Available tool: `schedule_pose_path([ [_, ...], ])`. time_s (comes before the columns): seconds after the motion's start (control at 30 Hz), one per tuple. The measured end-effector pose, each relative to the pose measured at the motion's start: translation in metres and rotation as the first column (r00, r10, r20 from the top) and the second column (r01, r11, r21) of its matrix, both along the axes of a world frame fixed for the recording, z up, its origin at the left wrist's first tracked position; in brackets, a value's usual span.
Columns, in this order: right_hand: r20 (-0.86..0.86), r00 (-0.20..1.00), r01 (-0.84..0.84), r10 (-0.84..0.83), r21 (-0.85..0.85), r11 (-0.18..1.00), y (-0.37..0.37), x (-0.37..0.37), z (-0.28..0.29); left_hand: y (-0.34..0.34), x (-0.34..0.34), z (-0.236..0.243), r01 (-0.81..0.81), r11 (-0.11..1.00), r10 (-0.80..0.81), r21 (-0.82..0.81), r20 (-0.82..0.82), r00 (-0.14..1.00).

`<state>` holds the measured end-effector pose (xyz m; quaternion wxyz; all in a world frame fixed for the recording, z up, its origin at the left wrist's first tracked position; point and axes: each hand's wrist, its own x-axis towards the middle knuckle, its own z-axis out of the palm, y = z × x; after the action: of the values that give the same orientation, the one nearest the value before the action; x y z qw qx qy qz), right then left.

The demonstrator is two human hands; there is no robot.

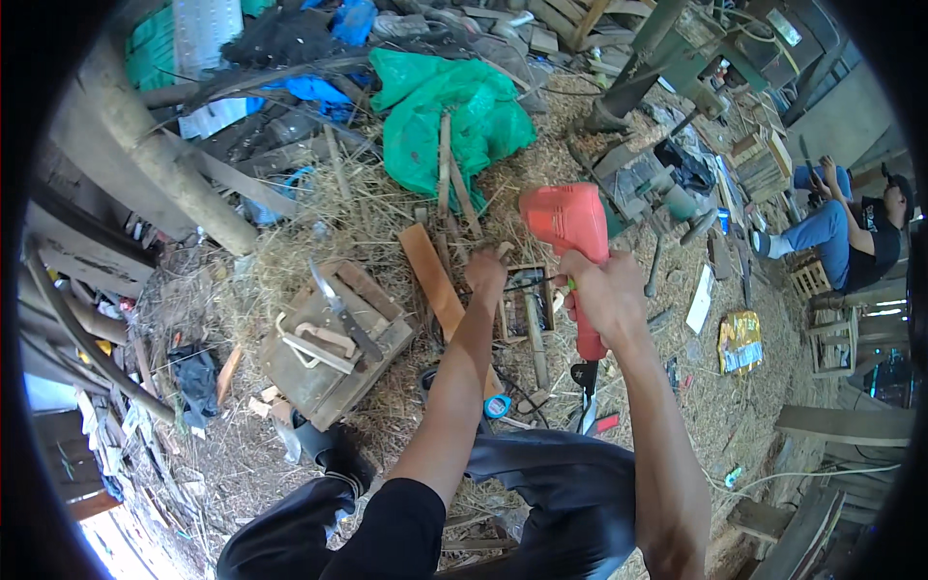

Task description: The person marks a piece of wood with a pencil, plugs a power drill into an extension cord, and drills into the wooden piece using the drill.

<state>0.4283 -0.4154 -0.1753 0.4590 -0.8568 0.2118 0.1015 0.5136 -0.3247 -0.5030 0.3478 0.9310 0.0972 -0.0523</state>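
My right hand (609, 295) is wrapped round a red pistol-shaped power tool (570, 220), whose lower end points toward my knees. A thin dark rod (527, 285) runs between this hand and my left hand; what it belongs to I cannot tell. My left hand (486, 271) is closed, with a small pale wooden piece (505, 249) at its fingertips. Just beneath both hands lies a small open wooden box (544, 282) with a wooden stick (536, 338) across it. To its left is a flat orange-brown board (432, 275), partly hidden by my left forearm.
A wooden block (314, 380) at left bears a knife (343, 309) and pale curved wooden pieces (327, 338). A tape measure (497, 406) lies near my knees. Ahead are a green plastic bag (445, 121) and a green machine (696, 58). Another person (860, 232) sits far right.
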Motion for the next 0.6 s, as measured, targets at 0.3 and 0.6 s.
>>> schedule_pose_path([
  [0.3,0.047,0.998,-0.044,0.045,-0.013,0.999,-0.001,-0.004,0.015,0.039,-0.011,0.061,0.003,0.989,0.026,-0.150,0.194,0.981],
  [0.6,0.142,0.966,-0.226,0.218,0.040,0.973,0.031,-0.044,0.030,0.186,-0.096,0.207,0.275,0.962,-0.272,0.006,0.154,0.950],
])
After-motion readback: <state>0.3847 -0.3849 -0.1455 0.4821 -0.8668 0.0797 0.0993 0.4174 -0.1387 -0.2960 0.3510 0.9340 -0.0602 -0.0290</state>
